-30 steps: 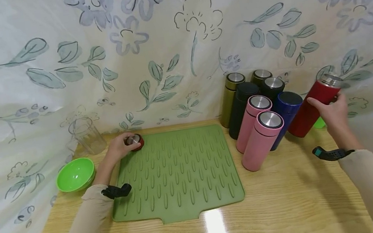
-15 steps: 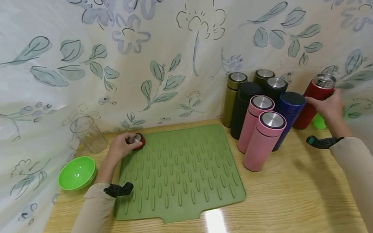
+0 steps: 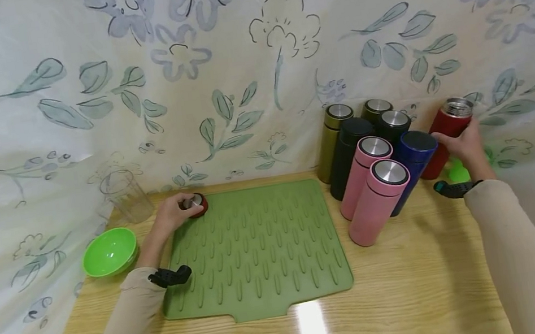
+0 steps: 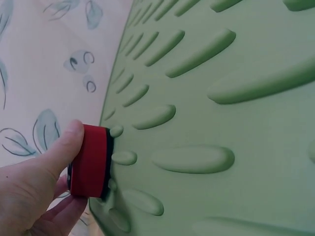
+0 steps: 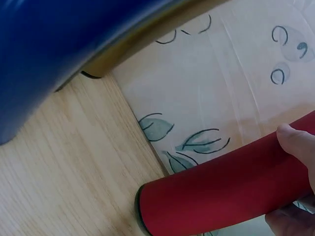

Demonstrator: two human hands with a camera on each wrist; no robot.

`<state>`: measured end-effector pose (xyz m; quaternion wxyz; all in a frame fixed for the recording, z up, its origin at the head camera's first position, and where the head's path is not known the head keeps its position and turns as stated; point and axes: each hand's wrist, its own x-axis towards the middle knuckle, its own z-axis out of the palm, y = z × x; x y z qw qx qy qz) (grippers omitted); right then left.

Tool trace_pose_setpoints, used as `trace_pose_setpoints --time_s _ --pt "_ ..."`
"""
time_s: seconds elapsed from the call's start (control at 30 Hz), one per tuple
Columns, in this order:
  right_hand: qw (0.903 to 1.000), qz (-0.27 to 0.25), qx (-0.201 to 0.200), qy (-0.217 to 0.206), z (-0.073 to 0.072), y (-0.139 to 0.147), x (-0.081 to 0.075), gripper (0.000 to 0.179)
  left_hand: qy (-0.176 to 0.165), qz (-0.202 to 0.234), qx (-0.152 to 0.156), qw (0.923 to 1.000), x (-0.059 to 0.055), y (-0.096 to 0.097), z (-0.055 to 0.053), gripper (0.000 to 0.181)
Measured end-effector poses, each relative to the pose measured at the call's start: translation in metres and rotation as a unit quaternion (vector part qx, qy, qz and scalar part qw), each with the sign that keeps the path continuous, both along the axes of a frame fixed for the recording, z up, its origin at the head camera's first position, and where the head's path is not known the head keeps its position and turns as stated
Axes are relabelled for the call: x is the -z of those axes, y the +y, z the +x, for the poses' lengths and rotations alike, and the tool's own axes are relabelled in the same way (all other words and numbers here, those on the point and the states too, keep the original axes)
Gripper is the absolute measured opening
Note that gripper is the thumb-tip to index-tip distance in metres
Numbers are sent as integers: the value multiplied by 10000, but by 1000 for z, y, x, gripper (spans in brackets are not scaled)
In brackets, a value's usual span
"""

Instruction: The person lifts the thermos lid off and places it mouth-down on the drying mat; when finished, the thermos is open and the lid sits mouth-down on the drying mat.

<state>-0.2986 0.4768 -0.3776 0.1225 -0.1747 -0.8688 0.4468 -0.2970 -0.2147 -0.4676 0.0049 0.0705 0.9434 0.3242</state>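
At the far left corner of the green drying mat [image 3: 258,248], my left hand [image 3: 170,212] pinches a red bottle lid [image 3: 199,205] with a silver top. In the left wrist view, thumb and fingers grip the lid [image 4: 91,161] by its side, its dark rim against the mat. My right hand [image 3: 467,147] holds a red thermos bottle [image 3: 452,121] round its side, at the back right by the wall. Its lid is off, and the bare metal neck shows. In the right wrist view the bottle's dark base [image 5: 142,209] is close to or on the wooden table; contact is unclear.
Several lidded bottles stand grouped left of the red one, including a blue bottle [image 3: 414,152] and a pink bottle [image 3: 379,200]. A bright green object [image 3: 458,171] is partly hidden behind my right wrist. A green bowl [image 3: 110,252] and clear pitcher [image 3: 127,197] stand at left.
My right hand has moved the red thermos bottle back toward the wall and slightly left, bringing it more upright. The left hand keeps the lid in the same spot on the mat.
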Motion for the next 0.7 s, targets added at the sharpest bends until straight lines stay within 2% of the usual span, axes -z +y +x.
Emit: trace_pose_setpoints --time_s 0.23,0.43,0.6,0.7 --pt "9998 -202 -59 -29 -1 1 0 91 -55 -8 -80 10000 -1 4 1 54" --pt "9994 -318 36 109 0 0 3 90 -50 -77 -90 9999 0 7 0 54" --pt "9997 -13 142 197 -2 -1 8 89 -43 -81 -102 9999 -1 6 1 54" --pt "9993 277 57 233 0 -2 8 90 -24 -59 -139 9999 -3 2 1 53"
